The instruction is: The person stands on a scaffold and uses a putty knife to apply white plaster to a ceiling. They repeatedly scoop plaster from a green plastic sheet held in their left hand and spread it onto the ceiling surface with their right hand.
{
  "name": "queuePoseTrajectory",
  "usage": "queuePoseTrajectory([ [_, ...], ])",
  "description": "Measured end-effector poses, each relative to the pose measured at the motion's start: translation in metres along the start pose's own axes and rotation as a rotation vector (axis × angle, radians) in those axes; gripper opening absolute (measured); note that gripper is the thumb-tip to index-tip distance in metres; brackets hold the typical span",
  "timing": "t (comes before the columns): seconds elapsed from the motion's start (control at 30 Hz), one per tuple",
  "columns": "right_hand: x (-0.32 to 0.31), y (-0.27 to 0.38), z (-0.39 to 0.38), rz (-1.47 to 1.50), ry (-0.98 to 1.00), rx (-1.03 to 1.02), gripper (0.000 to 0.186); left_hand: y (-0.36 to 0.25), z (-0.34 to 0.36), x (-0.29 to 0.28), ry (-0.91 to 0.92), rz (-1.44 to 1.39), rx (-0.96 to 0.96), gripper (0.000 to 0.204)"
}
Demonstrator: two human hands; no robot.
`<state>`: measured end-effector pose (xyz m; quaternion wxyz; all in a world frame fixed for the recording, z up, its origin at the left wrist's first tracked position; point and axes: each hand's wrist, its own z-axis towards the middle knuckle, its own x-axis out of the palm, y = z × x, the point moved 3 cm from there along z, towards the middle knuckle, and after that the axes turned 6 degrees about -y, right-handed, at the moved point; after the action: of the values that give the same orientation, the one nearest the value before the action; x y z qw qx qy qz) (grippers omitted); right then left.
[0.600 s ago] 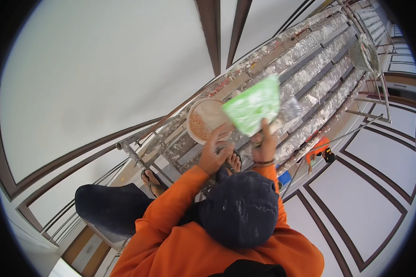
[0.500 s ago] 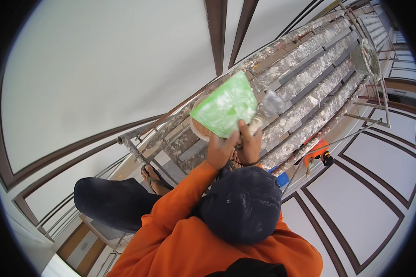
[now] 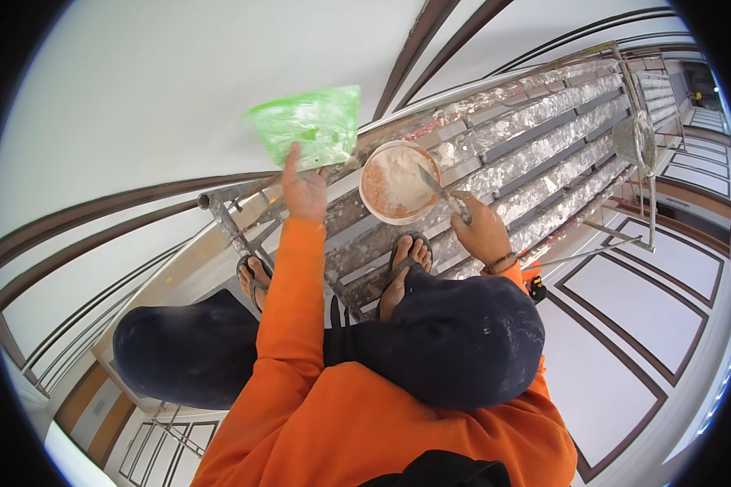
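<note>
My left hand (image 3: 304,193), fingers closed at its lower edge, holds up a green plastic spreader (image 3: 313,126) smeared with white, close to the white wall. A putty knife (image 3: 443,191) is gripped in my right hand (image 3: 482,231). Its blade points down over the inside of a round tub (image 3: 368,197), by the tub's right side. Pinkish-white filler (image 3: 398,180), paler in the middle, lies in the tub. The tub stands on the scaffold boards in front of my feet. Whether the blade touches the filler I cannot tell.
Paint-spattered scaffold boards (image 3: 536,142) run to the far right with gaps between them. A metal tube frame (image 3: 227,223) edges the left end. A grey bucket-like thing (image 3: 635,140) hangs at the far frame. My sandalled feet (image 3: 406,268) stand on the boards. Someone in orange (image 3: 532,274) shows below.
My hands, together over the tub before, have moved apart. The left took the green spreader leftward towards the wall; the right brought the putty knife down over the tub, which is now uncovered.
</note>
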<state>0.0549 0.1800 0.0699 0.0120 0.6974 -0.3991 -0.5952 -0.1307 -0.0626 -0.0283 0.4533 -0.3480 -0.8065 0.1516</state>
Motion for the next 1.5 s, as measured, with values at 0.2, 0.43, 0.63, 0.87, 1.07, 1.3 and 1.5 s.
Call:
queuePoseTrajectory([
  [0.2, 0.017, 0.011, 0.005, -0.15, -0.058, 0.002, 0.037, 0.063, 0.007, -0.02, -0.106, -0.108, -0.099, 0.061],
  [0.43, 0.018, 0.023, 0.019, -0.065, 0.22, 0.188, 0.04, 0.09, 0.019, -0.02, -0.007, -0.124, -0.099, 0.062],
  [0.63, 0.014, 0.037, 0.041, -0.534, 0.102, 0.065, 0.03, 0.098, 0.01, -0.01, -0.048, -0.208, -0.102, 0.062],
  [0.87, 0.016, 0.08, 0.062, -0.74, 0.176, 0.07, 0.026, 0.09, 0.004, 0.003, -0.03, -0.306, -0.127, 0.061],
  [1.07, 0.018, 0.079, 0.064, -0.733, 0.199, 0.105, 0.027, 0.084, -0.007, 0.019, -0.014, -0.246, -0.106, 0.06],
  [1.3, 0.029, 0.032, 0.083, -0.537, 0.338, 0.161, 0.031, 0.082, -0.011, 0.026, 0.012, -0.23, -0.211, 0.06],
  [1.5, 0.005, 0.005, 0.077, -0.071, 0.485, 0.212, 0.037, 0.089, -0.005, 0.015, 0.013, -0.2, -0.236, 0.057],
])
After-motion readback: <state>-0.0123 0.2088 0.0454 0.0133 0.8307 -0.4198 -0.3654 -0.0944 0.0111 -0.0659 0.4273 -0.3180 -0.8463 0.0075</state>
